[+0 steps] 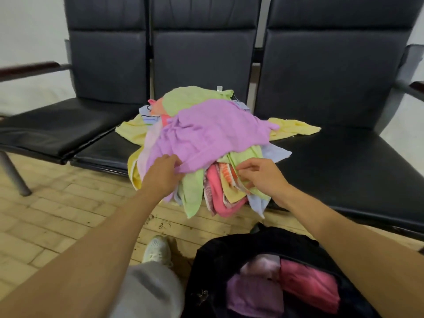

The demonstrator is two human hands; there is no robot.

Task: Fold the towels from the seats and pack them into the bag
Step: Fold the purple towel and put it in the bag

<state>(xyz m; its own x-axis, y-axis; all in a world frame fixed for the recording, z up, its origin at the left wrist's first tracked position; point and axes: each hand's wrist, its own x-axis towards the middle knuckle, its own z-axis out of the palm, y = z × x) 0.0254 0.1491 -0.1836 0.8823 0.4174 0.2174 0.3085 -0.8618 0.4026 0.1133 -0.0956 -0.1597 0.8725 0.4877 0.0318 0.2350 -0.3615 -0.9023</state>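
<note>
Bag [218, 260] at 5 o'clock, open, w/ folded towels [307, 285] inside. Pile of towels [220, 187] at 12 on middle seat [110, 150], spilling over its front edge. Left hand [164, 173] pinches purple towel [213, 134] at near hem. Right hand [259, 175], fingers half-curled on green towel [246, 156]; grip unclear. Cloth looks light, floppy, clingy: prob. best taken by two hem corners.

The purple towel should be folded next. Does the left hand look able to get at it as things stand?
Probably yes: the left hand has its fingers at the near edge of the purple towel, which lies on top of the pile with nothing over it.
</note>
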